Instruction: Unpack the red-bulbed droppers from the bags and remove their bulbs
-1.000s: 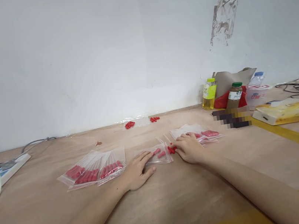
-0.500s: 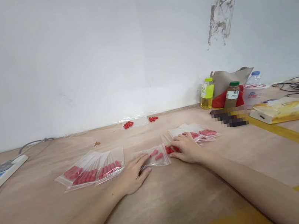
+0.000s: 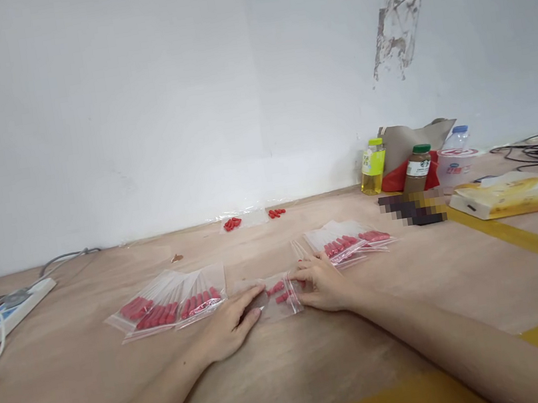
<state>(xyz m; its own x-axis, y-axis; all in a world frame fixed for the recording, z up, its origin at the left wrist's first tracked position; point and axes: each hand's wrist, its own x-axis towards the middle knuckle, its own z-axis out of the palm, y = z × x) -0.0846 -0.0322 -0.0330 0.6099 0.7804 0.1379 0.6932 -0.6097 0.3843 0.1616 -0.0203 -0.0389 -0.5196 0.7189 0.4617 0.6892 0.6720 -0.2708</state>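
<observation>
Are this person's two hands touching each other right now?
Apart. The head view shows a plain gap between the left hand and the right hand, with a clear bag and its red pieces visible there.

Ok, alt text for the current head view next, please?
A person's left hand and right hand touch opposite ends of a small clear plastic bag with red pieces, on a light-brown wood-grain surface. Filled clear plastic bags lie fanned left and right.

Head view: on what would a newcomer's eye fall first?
The left hand and right hand, at a clear bag with red pieces in the middle, would probably draw the eye first. Next come the fanned bags on the left and the scarred wall patch at upper right.
</observation>
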